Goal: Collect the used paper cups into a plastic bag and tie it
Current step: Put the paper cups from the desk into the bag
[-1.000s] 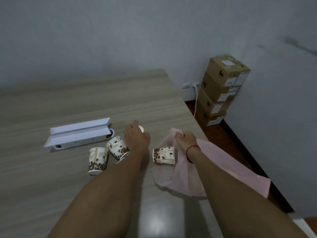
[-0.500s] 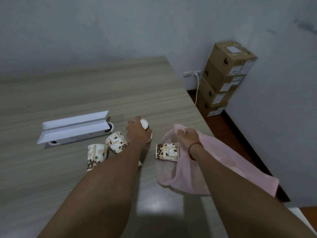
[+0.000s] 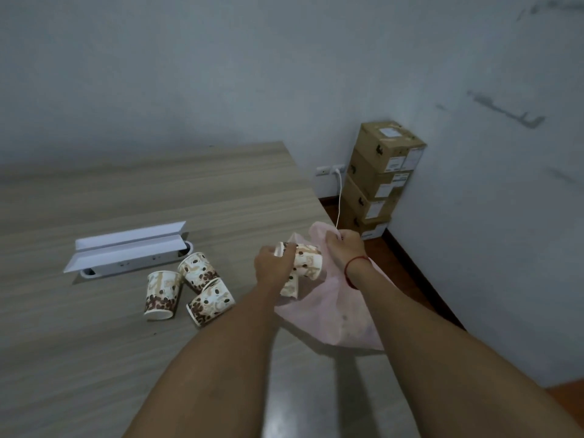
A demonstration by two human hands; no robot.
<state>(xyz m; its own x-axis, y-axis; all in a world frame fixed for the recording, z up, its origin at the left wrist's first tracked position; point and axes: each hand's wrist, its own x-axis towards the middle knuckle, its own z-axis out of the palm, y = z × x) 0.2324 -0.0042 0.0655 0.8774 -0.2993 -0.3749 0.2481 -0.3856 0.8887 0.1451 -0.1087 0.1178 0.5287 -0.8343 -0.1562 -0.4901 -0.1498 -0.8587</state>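
A pink plastic bag (image 3: 331, 314) lies at the table's right edge, and my right hand (image 3: 344, 248) grips its raised upper rim. My left hand (image 3: 271, 263) holds a paper cup (image 3: 305, 260) printed with brown coffee beans, on its side at the bag's mouth. Below it another cup (image 3: 289, 287) lies at the bag's opening; whether it is inside is unclear. Three more printed cups rest on the table to the left: one inverted (image 3: 160, 294), one tilted (image 3: 196, 270), one on its side (image 3: 211, 301).
A white open-lidded socket box (image 3: 126, 251) sits on the wooden table (image 3: 158, 200) behind the cups. Past the table's right edge, stacked cardboard boxes (image 3: 379, 178) stand against the wall beside an outlet with a white cable (image 3: 338, 197).
My left hand lifted a cup from the table and carried it right to the bag's mouth. My right hand raised the bag's rim higher. The view tilted upward.
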